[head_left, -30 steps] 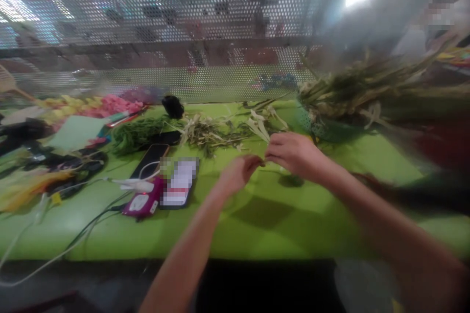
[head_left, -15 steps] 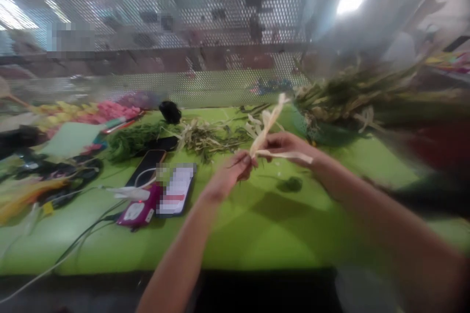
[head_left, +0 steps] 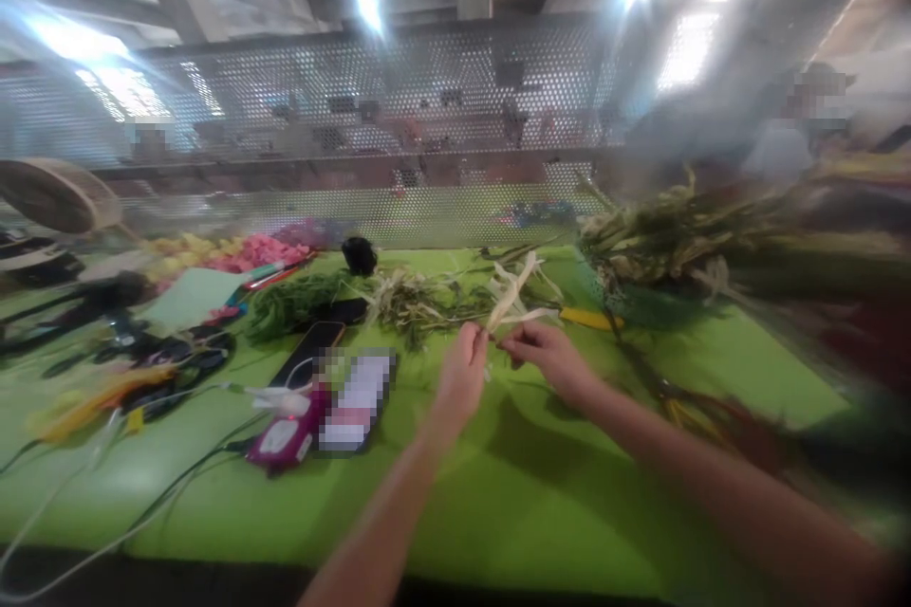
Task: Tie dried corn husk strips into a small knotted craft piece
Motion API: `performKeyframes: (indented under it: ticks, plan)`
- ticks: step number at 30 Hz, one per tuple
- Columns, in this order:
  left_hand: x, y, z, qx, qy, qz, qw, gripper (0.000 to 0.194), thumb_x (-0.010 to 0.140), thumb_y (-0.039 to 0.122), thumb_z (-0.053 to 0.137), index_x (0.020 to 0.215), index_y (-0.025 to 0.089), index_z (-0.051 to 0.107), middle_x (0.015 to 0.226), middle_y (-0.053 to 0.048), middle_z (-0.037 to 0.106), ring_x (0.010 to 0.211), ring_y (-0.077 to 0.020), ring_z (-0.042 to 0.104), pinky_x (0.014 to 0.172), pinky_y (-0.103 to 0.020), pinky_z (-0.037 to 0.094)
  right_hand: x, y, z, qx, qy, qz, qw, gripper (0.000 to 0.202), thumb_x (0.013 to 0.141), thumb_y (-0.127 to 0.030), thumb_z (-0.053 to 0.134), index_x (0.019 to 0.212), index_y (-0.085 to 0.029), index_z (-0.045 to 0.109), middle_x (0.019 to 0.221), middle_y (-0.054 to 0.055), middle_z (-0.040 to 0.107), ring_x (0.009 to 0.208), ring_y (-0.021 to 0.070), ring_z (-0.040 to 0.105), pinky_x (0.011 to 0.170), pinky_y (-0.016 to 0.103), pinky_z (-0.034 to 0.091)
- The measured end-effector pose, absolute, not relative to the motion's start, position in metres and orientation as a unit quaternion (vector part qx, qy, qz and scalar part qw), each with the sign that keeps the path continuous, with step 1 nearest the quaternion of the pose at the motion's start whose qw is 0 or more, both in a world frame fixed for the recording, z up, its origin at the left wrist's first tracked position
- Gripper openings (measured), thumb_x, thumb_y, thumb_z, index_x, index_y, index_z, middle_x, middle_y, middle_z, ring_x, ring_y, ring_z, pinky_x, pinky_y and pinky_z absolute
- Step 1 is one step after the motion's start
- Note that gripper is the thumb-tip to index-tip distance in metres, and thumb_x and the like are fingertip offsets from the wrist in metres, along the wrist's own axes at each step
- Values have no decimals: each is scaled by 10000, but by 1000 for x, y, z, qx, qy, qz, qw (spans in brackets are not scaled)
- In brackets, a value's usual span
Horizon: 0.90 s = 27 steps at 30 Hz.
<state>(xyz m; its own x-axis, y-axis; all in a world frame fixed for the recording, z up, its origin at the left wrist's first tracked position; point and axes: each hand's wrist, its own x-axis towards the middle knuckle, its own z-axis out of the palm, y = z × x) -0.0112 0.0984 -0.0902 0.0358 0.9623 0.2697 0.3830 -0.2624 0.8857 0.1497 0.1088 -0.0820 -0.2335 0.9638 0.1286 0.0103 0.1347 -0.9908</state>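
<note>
A glossy green tabletop spreads beneath everything, and a perforated screen of small round holes rises behind its far edge. Toward the far right corner, a coarse bundle of dry stalks, long and ragged, spills over a dark green basket. Near the middle of the far edge lies a brittle, tangled heap of dried strips, and left of it a soft, stringy mound of green fibre. The left hand, above the middle of the tabletop, pinches with thumb and fingers; the right hand is just beside it, fingertips drawn together, though I cannot tell what they grasp. Toward the left edge from the hands are a flat rectangular phone and a rounded magenta device. The pale strip, thin, papery and forked, has its lower end in the left hand's pinch; one tail slants up toward the far edge, the other reaches out above the right hand.
</note>
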Motion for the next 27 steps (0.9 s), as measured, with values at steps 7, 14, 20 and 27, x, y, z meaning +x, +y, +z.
performKeyframes:
  ticks: [7,14,20,27]
  plan:
    - [-10,96,-95,700,539,429,188,194,982,318,359,970,192,506,837,-35,620,719,-160,550,628,-264,332,148,100,-88,-413,-729,313,447,99,831,-213,615,752,-174,661,689,-6,610,644,131,519,602,248,371]
    - [-10,98,-101,776,525,338,92,221,974,237,346,862,178,527,758,-30,578,691,-159,483,627,-275,300,156,92,-70,-370,-854,79,357,190,881,-109,546,720,-157,634,707,30,605,658,139,500,601,250,334]
    - [-14,102,-91,820,429,296,236,214,933,302,488,874,174,649,881,-56,635,813,-171,551,727,-280,373,182,104,-40,-330,-890,95,301,149,895,-176,588,812,-167,711,792,46,662,736,151,574,661,261,394]
    - [-15,93,-85,625,336,392,585,274,908,429,536,877,174,631,750,5,524,620,-84,414,590,-216,313,196,125,-45,-360,-709,509,328,216,753,-381,738,797,-173,698,753,24,688,672,149,619,650,284,488]
